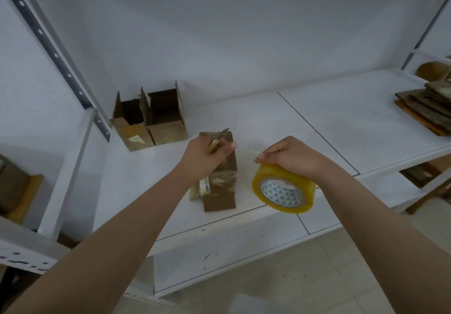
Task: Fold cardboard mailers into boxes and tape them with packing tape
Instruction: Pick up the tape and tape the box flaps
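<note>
Brown cardboard, folded into a box (220, 165), stands near the front edge of the white shelf (329, 123), between your two hands. Your left hand (205, 157) rests on the box's top with its fingers curled round a small knife (218, 140), whose blade points up and away over the box. A loose flap sticks out at the box's near side. Your right hand (285, 157) grips the roll of yellow packing tape (284, 188) just right of the box, held above the shelf, thumb and finger pinching at the roll's upper rim. Two open-topped boxes (148, 121) stand side by side further back on the left, touching each other. Flat cardboard sheets (427, 109) lie stacked at the far right of the shelf, well apart from the box.
</note>
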The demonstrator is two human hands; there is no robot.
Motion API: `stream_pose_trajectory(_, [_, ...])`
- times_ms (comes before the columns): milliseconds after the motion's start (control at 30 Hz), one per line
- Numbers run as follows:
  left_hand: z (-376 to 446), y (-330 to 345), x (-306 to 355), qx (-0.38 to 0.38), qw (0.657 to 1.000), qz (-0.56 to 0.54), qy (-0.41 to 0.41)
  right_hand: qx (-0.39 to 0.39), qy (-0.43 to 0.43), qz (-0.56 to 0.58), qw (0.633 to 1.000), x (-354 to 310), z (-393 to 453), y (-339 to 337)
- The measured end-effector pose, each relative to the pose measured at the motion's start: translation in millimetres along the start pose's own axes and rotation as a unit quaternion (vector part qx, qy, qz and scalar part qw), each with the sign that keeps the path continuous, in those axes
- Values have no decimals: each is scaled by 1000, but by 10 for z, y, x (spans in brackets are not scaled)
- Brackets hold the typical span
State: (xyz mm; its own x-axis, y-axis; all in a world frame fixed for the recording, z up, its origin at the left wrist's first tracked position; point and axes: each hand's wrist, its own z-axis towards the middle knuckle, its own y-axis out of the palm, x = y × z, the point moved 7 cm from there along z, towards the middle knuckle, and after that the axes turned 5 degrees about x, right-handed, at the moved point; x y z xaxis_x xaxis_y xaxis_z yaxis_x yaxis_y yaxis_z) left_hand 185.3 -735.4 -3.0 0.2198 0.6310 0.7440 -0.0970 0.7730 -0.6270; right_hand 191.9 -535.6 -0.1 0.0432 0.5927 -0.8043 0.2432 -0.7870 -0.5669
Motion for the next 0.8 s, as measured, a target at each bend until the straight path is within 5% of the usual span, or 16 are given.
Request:
stream_pose_trajectory(200, [-109, 285, 222, -61, 990, -74, -103, 7, -8, -2, 1000, -139, -31, 74])
stream_pose_trajectory(467, [-70, 142, 317, 7, 996, -82, -38, -37, 0, 55, 998, -147, -40, 155])
stream_pose_trajectory(667, [-72, -252, 102, 92, 992, -33, -74, -65, -49, 210, 974, -178, 23, 2])
stream_pose_trajectory(800, [-208, -519, -195, 152, 983, 26, -97, -43, -35, 110, 992, -52, 131, -58])
